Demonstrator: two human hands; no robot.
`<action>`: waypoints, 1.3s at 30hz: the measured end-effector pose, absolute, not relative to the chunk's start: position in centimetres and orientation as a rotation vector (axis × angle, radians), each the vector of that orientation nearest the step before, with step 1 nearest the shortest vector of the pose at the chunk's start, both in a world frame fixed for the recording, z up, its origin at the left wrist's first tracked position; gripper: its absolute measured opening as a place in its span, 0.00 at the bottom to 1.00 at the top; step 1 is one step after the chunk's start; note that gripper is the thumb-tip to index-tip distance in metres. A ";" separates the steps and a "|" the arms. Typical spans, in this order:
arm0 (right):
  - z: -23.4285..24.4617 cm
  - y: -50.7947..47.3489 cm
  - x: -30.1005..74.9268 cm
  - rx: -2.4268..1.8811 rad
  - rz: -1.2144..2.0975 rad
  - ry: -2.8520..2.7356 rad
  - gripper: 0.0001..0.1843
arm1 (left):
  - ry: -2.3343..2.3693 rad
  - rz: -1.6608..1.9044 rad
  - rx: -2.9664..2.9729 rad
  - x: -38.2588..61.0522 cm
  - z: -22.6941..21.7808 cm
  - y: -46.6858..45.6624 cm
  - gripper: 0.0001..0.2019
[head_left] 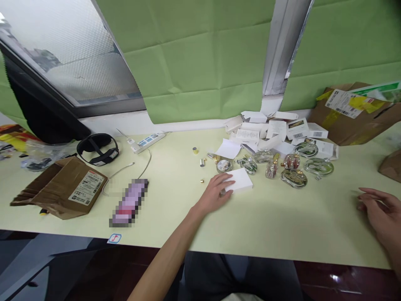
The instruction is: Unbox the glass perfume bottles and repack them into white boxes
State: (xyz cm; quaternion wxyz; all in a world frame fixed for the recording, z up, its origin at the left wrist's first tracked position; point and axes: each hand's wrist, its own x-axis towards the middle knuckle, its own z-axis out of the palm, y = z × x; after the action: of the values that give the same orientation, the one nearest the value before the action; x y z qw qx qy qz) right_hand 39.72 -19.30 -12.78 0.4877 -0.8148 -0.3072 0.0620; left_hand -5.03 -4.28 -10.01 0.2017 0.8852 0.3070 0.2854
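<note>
My left hand (216, 190) reaches across the pale table (275, 225) and lies with its fingers on the near left edge of a small white box (242, 180); it touches the box but does not lift it. My right hand (378, 209) rests at the table's right side, fingers loosely curled and apart, holding nothing. Just beyond the white box stand several small glass perfume bottles (293, 177) and a round one (224, 166). Small gold and silver caps (202, 162) are scattered to the left of them.
A heap of white cartons (275, 129) lies against the green wall. Brown cardboard boxes sit at far right (347, 113) and near left (62, 188). A blurred phone (129, 202), a black headband device (97, 149) and a power strip (148, 142) lie left of centre.
</note>
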 end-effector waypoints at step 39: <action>-11.2 -12.5 32.8 -1.879 0.591 -1.408 0.43 | 0.974 0.817 2.405 -6.8 -9.1 -3.9 0.32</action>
State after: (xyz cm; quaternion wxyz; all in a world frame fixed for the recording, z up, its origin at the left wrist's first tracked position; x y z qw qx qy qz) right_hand 32.76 -12.50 -11.23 0.3526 -0.7261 -0.5443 0.2284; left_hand -6.79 -3.94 -9.14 0.2091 0.8646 0.3500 0.2936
